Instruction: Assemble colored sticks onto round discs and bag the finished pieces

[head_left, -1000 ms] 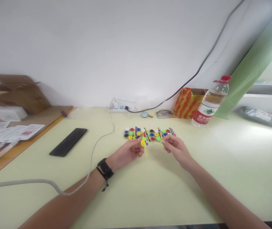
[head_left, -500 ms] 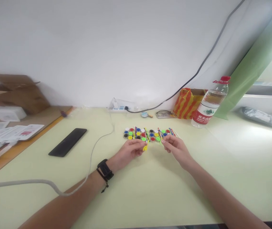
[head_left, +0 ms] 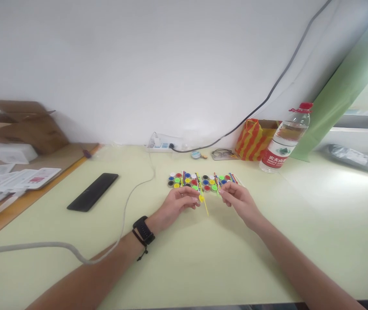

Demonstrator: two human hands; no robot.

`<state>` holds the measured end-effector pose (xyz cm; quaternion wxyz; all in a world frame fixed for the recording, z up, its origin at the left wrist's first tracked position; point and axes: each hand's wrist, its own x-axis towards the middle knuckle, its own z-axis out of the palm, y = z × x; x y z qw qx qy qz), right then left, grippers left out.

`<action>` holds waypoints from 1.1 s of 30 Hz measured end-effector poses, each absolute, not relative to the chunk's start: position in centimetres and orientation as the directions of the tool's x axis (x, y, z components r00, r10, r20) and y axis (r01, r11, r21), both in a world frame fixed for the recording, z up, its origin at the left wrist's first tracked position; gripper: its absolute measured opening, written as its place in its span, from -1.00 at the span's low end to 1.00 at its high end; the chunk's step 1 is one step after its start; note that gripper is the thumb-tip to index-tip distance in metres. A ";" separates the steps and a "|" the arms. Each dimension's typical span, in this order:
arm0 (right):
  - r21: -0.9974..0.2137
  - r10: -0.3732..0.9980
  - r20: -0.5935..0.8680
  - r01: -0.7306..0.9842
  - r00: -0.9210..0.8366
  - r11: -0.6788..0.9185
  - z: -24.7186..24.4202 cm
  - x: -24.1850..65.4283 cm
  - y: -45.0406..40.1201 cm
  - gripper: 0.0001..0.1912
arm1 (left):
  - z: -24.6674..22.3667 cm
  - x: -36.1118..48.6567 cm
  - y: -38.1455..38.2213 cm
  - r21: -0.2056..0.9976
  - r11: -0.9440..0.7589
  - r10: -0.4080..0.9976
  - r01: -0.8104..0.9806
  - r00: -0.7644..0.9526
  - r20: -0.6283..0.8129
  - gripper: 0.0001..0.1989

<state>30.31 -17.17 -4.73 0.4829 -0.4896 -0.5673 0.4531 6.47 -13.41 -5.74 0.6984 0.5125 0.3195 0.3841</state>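
Note:
My left hand (head_left: 182, 201) is loosely pinched, with a thin yellow stick (head_left: 206, 209) at its fingertips. A small yellow disc (head_left: 201, 198) sits on or against that stick; how they join is too small to tell. To the right, my right hand (head_left: 237, 201) has thumb and index finger pressed together at a tiny light green piece (head_left: 218, 193), mostly hidden by the fingers. Just beyond both hands lie two groups of small round coloured discs, a left group (head_left: 177, 181) and a right group (head_left: 212, 182), with thin coloured sticks (head_left: 232, 178) among them.
A black flat slab (head_left: 92, 192) lies at left, and a white cable (head_left: 129, 196) crosses over my left forearm. Behind are a power strip (head_left: 160, 148), glasses (head_left: 222, 154), a striped bag (head_left: 250, 140) and a water bottle (head_left: 284, 142). Cardboard boxes (head_left: 38, 129) stand far left.
My left hand's fingers have loosened and spread slightly. The yellow disc has shifted a little right, and more of the yellow stick now shows below it. My right hand has hardly moved.

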 end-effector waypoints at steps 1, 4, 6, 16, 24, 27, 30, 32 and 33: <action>-0.987 0.992 0.102 0.120 -0.072 0.110 -4.7 30.3 -17.2 -0.59 | -5.8 6.5 -13.5 0.967 0.162 0.865 -0.196 0.500 -0.044 -0.76; -0.979 0.976 0.112 0.146 -0.188 0.140 -4.6 29.9 -17.5 -0.61 | -6.1 6.7 -13.6 0.986 0.081 0.855 -0.147 0.519 0.008 -0.75; -0.961 0.948 0.129 0.201 -0.289 0.192 -4.8 29.5 -17.7 -0.62 | -6.5 6.8 -13.8 0.993 0.008 0.837 -0.116 0.544 0.056 -0.77; -0.770 0.889 0.177 0.504 -0.421 0.392 -6.5 28.5 -18.4 -0.84 | -5.7 7.2 -15.1 0.938 -0.325 0.805 0.119 0.555 0.209 -0.92; -0.567 0.877 0.106 0.696 -0.468 0.440 -5.6 31.1 -18.3 -0.80 | -6.2 7.1 -14.6 0.916 -0.376 0.833 0.142 0.484 0.267 -0.97; -0.504 0.913 0.076 0.774 -0.402 0.383 -6.4 34.1 -18.4 -0.79 | -6.1 7.1 -14.9 0.901 -0.394 0.821 0.182 0.511 0.256 -0.95; -0.500 0.959 0.056 0.824 -0.278 0.268 -7.8 38.7 -18.9 -0.75 | -6.0 7.1 -15.1 0.895 -0.388 0.820 0.219 0.526 0.227 -0.94; -0.488 0.986 0.059 0.857 -0.156 0.164 -8.7 42.1 -19.2 -0.72 | -6.1 7.1 -15.1 0.898 -0.381 0.820 0.221 0.530 0.218 -0.94; -0.477 0.994 0.075 0.872 -0.083 0.109 -9.1 43.8 -19.3 -0.70 | -6.1 7.1 -15.1 0.898 -0.381 0.819 0.220 0.531 0.217 -0.93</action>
